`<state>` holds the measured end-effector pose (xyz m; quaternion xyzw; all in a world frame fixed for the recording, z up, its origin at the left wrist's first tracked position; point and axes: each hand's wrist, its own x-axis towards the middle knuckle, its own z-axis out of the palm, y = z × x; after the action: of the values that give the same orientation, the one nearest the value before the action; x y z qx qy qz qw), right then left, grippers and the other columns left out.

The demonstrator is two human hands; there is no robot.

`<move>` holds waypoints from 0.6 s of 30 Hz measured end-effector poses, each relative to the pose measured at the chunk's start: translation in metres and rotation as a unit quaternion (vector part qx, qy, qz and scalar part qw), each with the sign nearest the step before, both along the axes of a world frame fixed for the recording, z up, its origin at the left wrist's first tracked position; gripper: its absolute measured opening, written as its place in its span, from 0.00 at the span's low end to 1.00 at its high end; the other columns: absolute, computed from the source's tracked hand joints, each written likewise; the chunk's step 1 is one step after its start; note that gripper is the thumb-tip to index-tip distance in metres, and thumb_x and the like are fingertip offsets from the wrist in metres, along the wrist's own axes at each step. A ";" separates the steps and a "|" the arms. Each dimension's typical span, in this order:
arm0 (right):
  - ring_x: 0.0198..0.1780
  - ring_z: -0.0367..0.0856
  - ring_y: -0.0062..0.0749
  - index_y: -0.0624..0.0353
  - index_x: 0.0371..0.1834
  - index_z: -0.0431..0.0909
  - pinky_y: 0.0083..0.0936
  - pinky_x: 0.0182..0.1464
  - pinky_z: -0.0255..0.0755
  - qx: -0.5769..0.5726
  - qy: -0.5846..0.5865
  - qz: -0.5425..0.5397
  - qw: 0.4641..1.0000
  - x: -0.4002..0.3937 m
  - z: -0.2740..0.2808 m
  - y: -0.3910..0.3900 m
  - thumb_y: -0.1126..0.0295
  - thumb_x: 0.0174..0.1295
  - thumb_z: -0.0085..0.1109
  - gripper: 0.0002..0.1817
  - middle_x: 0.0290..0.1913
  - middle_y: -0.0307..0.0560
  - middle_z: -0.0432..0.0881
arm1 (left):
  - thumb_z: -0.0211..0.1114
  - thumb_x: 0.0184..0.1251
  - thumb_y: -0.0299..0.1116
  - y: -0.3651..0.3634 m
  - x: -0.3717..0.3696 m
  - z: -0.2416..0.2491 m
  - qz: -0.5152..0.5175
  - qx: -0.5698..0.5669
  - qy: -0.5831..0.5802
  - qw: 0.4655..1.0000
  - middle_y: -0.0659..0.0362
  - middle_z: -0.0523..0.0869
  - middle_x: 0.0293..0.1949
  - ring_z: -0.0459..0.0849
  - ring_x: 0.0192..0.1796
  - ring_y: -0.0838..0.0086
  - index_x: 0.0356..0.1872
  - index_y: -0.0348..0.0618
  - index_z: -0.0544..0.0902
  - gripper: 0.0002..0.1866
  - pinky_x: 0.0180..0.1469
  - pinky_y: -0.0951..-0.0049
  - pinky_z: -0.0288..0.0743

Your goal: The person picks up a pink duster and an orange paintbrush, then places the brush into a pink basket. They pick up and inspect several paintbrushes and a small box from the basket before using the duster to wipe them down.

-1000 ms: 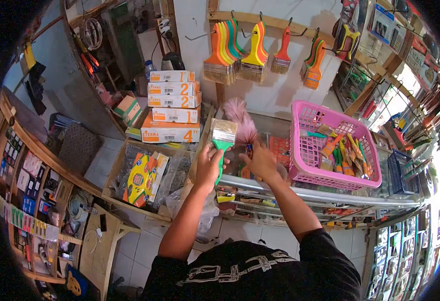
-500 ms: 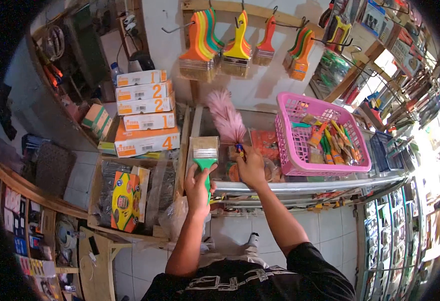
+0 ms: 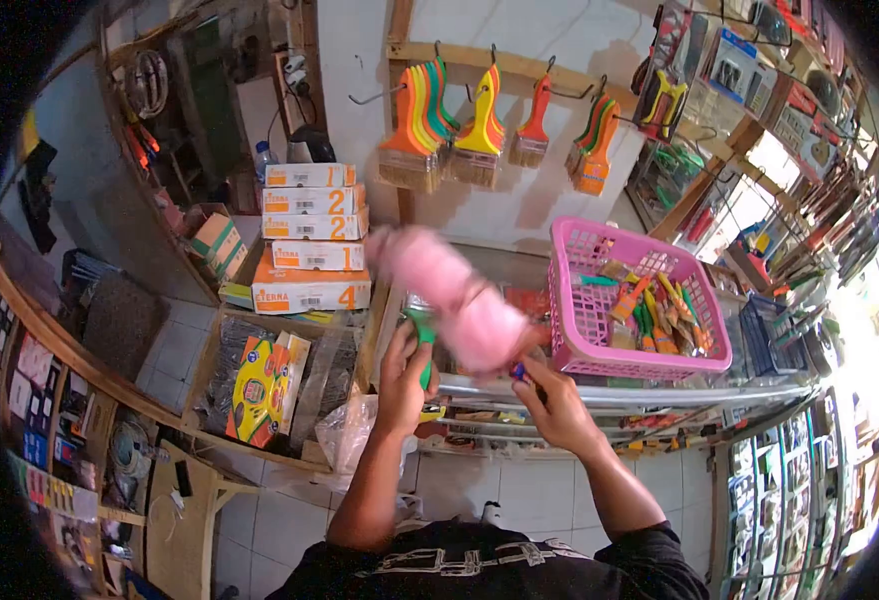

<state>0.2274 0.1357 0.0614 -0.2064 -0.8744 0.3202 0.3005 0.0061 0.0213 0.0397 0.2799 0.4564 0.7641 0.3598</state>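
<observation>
In front of me, my left hand (image 3: 399, 390) is closed around the green handle of a paintbrush (image 3: 422, 325), held upright. Its bristle end is mostly hidden behind a pink feather duster (image 3: 484, 320). My right hand (image 3: 563, 408) grips that duster by its dark blue handle, low and to the right. The feathers, blurred by motion, slant up and left across the front of the brush, over the glass-topped counter (image 3: 519, 384).
A pink basket (image 3: 566, 325) of paintbrushes stands on the counter at right. More brushes (image 3: 411, 140) hang on wall hooks. Stacked white and orange boxes (image 3: 309, 295) stand at left, above an open wooden bin (image 3: 344, 350) holding a yellow package (image 3: 259, 388).
The duster has swung from beyond the brush to a slant across it, its feathers now covering the bristle end. My right hand has moved right and nearer to me.
</observation>
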 end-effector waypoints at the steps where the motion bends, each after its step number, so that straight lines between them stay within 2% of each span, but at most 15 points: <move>1: 0.35 0.82 0.45 0.70 0.68 0.75 0.35 0.42 0.76 -0.011 -0.022 -0.003 1.000 0.006 0.015 -0.001 0.71 0.73 0.62 0.23 0.39 0.62 0.85 | 0.62 0.79 0.39 0.004 0.005 -0.002 0.011 -0.003 -0.016 1.000 0.60 0.84 0.43 0.74 0.23 0.81 0.72 0.47 0.72 0.25 0.21 0.80 0.61; 3: 0.40 0.85 0.57 0.66 0.67 0.76 0.42 0.47 0.78 -0.037 -0.070 -0.013 0.997 0.018 0.033 0.001 0.69 0.74 0.62 0.22 0.43 0.65 0.85 | 0.63 0.78 0.40 0.006 0.011 0.003 -0.006 0.003 -0.015 1.000 0.62 0.84 0.42 0.73 0.22 0.82 0.71 0.47 0.73 0.24 0.20 0.80 0.60; 4: 0.34 0.82 0.43 0.66 0.66 0.78 0.36 0.42 0.76 -0.047 -0.022 -0.053 0.997 0.020 0.034 0.000 0.70 0.73 0.63 0.21 0.40 0.62 0.85 | 0.64 0.78 0.41 0.005 0.013 0.011 -0.033 0.013 0.003 0.999 0.63 0.84 0.42 0.72 0.22 0.82 0.70 0.47 0.74 0.24 0.20 0.80 0.60; 8: 0.34 0.80 0.34 0.66 0.64 0.81 0.32 0.41 0.75 -0.049 -0.079 0.007 0.996 0.043 0.050 0.006 0.69 0.72 0.65 0.20 0.38 0.59 0.85 | 0.61 0.79 0.42 0.011 0.029 0.021 -0.019 0.026 -0.008 0.999 0.63 0.84 0.40 0.71 0.22 0.83 0.70 0.46 0.74 0.24 0.19 0.80 0.58; 11: 0.32 0.78 0.32 0.66 0.65 0.80 0.31 0.39 0.75 0.003 0.042 -0.065 0.997 0.046 0.031 0.010 0.69 0.71 0.66 0.21 0.35 0.58 0.85 | 0.58 0.80 0.42 0.007 0.040 0.040 -0.020 0.035 0.019 0.999 0.64 0.82 0.38 0.71 0.21 0.82 0.70 0.44 0.73 0.24 0.19 0.79 0.56; 12: 0.33 0.78 0.30 0.67 0.65 0.80 0.30 0.40 0.75 -0.001 0.017 -0.034 0.999 0.053 0.032 0.010 0.70 0.72 0.66 0.21 0.36 0.56 0.85 | 0.57 0.79 0.39 0.007 0.041 0.038 -0.023 0.032 0.019 0.999 0.63 0.82 0.38 0.71 0.21 0.82 0.72 0.43 0.72 0.24 0.19 0.79 0.57; 14: 0.36 0.78 0.26 0.67 0.67 0.79 0.28 0.42 0.75 -0.004 -0.032 0.032 0.999 0.066 0.039 0.014 0.71 0.72 0.65 0.22 0.37 0.54 0.86 | 0.56 0.79 0.38 0.016 0.051 0.023 0.043 0.031 -0.065 0.996 0.63 0.82 0.38 0.71 0.21 0.81 0.72 0.44 0.72 0.24 0.19 0.79 0.57; 15: 0.37 0.78 0.26 0.68 0.66 0.79 0.28 0.43 0.76 -0.025 -0.015 -0.015 0.999 0.066 0.040 0.013 0.71 0.72 0.65 0.22 0.38 0.54 0.87 | 0.56 0.79 0.37 0.017 0.055 0.024 0.076 0.030 -0.106 0.991 0.62 0.82 0.38 0.71 0.21 0.81 0.72 0.44 0.71 0.24 0.19 0.79 0.57; 16: 0.37 0.79 0.26 0.68 0.66 0.80 0.28 0.44 0.76 -0.047 0.001 -0.062 0.997 0.063 0.040 0.010 0.71 0.71 0.65 0.22 0.38 0.54 0.87 | 0.55 0.80 0.38 0.008 0.044 0.032 -0.032 0.035 0.010 0.999 0.63 0.82 0.40 0.72 0.22 0.80 0.70 0.47 0.72 0.22 0.20 0.80 0.57; 17: 0.38 0.79 0.26 0.68 0.65 0.80 0.28 0.45 0.77 -0.069 0.017 -0.109 0.992 0.063 0.041 0.008 0.71 0.71 0.66 0.21 0.38 0.54 0.87 | 0.55 0.80 0.38 0.008 0.046 0.033 -0.031 0.039 0.011 0.999 0.62 0.82 0.40 0.72 0.22 0.80 0.70 0.48 0.72 0.21 0.20 0.80 0.57; 18: 0.40 0.81 0.25 0.70 0.64 0.81 0.27 0.48 0.77 -0.070 -0.032 -0.105 0.991 0.066 0.044 0.009 0.71 0.70 0.67 0.21 0.40 0.55 0.88 | 0.55 0.80 0.38 0.009 0.048 0.034 -0.029 0.044 0.012 0.999 0.62 0.83 0.40 0.72 0.22 0.80 0.70 0.48 0.72 0.21 0.20 0.80 0.57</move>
<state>0.2934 0.1449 0.1058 -0.3280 -0.8323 0.3407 0.2893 0.0539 0.0303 0.0733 0.3176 0.4185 0.7692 0.3639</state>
